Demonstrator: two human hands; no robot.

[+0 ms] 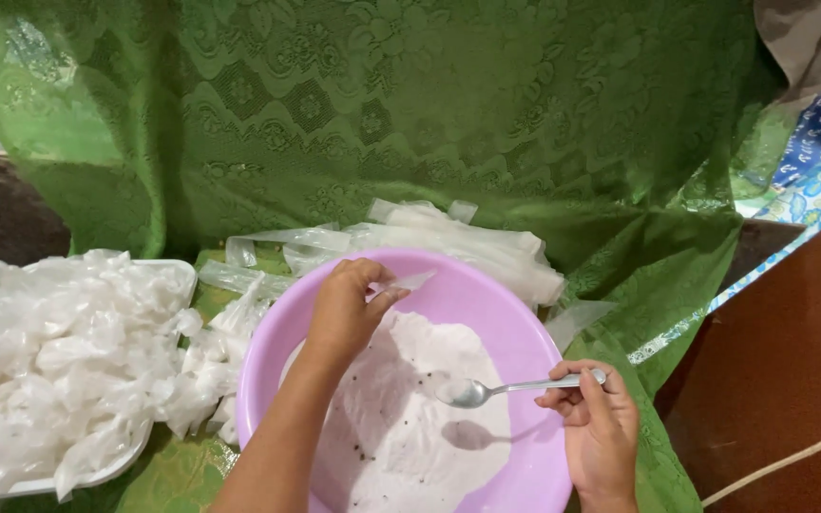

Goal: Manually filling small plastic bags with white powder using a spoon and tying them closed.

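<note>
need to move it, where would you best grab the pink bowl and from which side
Probably the bare rim of the pink bowl at its right side, coming in from the right. The rim flares outward into a lip there, the left side is crowded by the filled white bags, and the powder sits well below the edge.

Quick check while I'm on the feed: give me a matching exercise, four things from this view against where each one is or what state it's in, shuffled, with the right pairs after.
Things:
1. spoon
2. small clear bag
3. pink basin
4. white tray

Places or states:
A. heaped with filled white packets, at the far left
B. pinched in the fingers of the left hand, over the basin
C. loaded with white powder, handle in the right hand
D. holds a mound of white powder with dark specks

Pairs: 1-C, 2-B, 3-D, 4-A
</note>
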